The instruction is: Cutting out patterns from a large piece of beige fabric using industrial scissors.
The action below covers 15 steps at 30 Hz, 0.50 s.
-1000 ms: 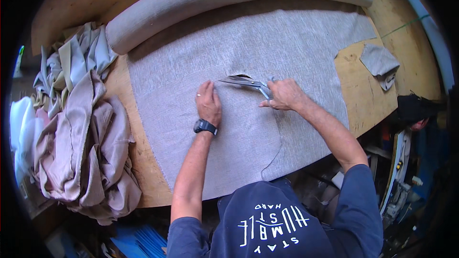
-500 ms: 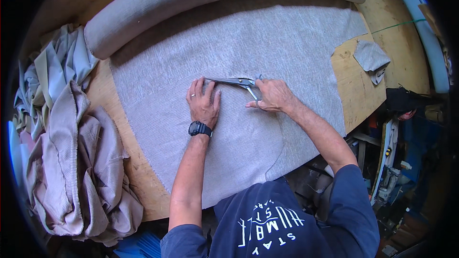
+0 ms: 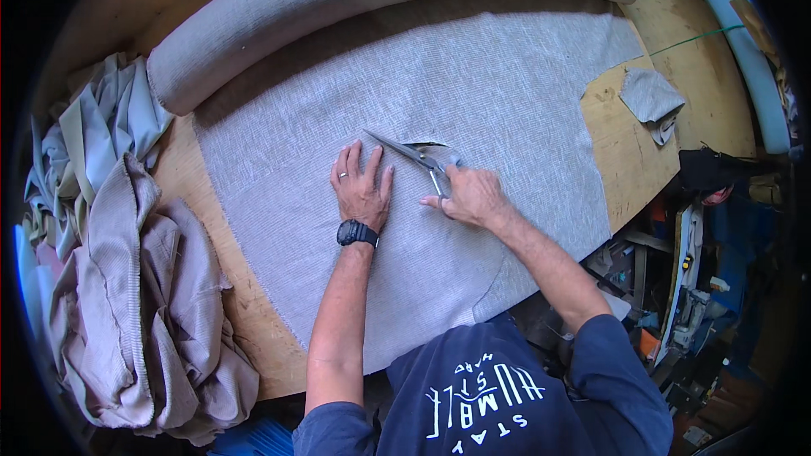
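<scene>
Grey ribbed fabric lies spread over the table, with a smoother, pinkish-grey piece at its near left, under my hands. My left hand rests flat on this piece, fingers stretched out, a watch on the wrist. In my right hand is a pair of metal scissors, my fingers and thumb in its handles. The blades look nearly closed and point up and left, their tip just beyond my left fingertips. A short dark slit shows in the fabric beside the blades.
A thick fabric roll lies along the far side. Crumpled pinkish-grey cloth and pale folded cloths are heaped at the left. A fabric scrap sits on the bare wood at the right, with cluttered tools below the table edge.
My right hand has drawn slightly toward me and left, turning the scissors so the tip points farther up. The slit behind the blades now shows more. My left hand stays nearly in place.
</scene>
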Each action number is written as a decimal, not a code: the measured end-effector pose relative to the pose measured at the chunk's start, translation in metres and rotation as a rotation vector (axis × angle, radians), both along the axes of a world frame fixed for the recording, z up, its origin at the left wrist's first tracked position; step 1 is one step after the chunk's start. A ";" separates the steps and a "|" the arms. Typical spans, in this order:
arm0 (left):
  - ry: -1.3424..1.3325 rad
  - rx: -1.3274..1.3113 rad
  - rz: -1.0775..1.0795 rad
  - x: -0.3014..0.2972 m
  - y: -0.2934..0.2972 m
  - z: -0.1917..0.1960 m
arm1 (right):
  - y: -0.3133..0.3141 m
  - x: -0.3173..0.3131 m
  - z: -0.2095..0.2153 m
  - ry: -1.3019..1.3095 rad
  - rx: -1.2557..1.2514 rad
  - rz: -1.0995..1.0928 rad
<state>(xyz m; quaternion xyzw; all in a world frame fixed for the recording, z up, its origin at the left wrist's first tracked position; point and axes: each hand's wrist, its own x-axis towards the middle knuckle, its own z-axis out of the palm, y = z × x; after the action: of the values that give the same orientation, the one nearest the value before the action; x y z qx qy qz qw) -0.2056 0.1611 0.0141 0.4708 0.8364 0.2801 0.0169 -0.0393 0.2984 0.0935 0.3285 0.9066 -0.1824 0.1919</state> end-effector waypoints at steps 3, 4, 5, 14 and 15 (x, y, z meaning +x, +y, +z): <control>0.000 0.009 -0.006 0.001 0.001 0.000 | -0.023 -0.006 -0.001 0.013 -0.022 -0.148; 0.005 0.010 -0.015 0.002 0.002 -0.001 | -0.029 -0.007 -0.007 0.032 -0.068 -0.222; 0.005 0.011 -0.012 0.003 0.003 -0.001 | -0.033 -0.008 -0.009 0.037 -0.067 -0.231; 0.015 0.005 -0.007 0.001 0.001 -0.003 | -0.046 -0.016 -0.004 0.115 -0.337 -0.429; 0.009 0.007 -0.008 0.001 0.001 -0.002 | -0.046 -0.016 -0.001 0.127 -0.367 -0.442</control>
<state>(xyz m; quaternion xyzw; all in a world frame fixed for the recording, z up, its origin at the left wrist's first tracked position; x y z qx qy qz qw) -0.2045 0.1622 0.0118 0.4755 0.8337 0.2807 0.0127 -0.0557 0.2525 0.0924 0.4656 0.7753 -0.4009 0.1466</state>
